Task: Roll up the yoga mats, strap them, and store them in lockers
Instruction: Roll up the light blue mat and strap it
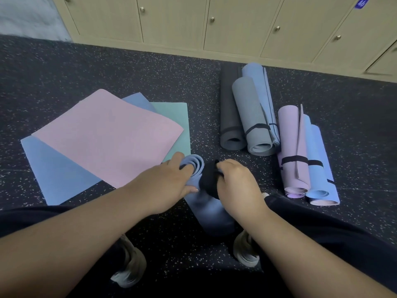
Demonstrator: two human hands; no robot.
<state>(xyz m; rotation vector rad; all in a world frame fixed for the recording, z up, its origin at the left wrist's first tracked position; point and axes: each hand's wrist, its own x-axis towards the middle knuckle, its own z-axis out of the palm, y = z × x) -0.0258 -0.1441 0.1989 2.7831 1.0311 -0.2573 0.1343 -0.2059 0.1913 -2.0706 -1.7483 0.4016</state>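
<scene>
A rolled blue yoga mat (211, 214) stands tilted on the floor between my feet, its spiral top end facing up. My left hand (169, 181) grips that top end, fingers curled over the rim. A black strap (209, 179) wraps around the roll just below the top, and my right hand (236, 183) pinches it. Flat mats lie stacked at the left: a pink mat (107, 136) on top, a blue mat (55, 171) and a teal mat (178, 117) under it.
Rolled mats lie at the right: a dark grey roll (229, 108), a strapped grey roll (253, 117), a strapped purple roll (294, 151) and a light blue roll (318, 173). Beige lockers (236, 24) with knobs, all closed, line the far wall. The floor is dark speckled rubber.
</scene>
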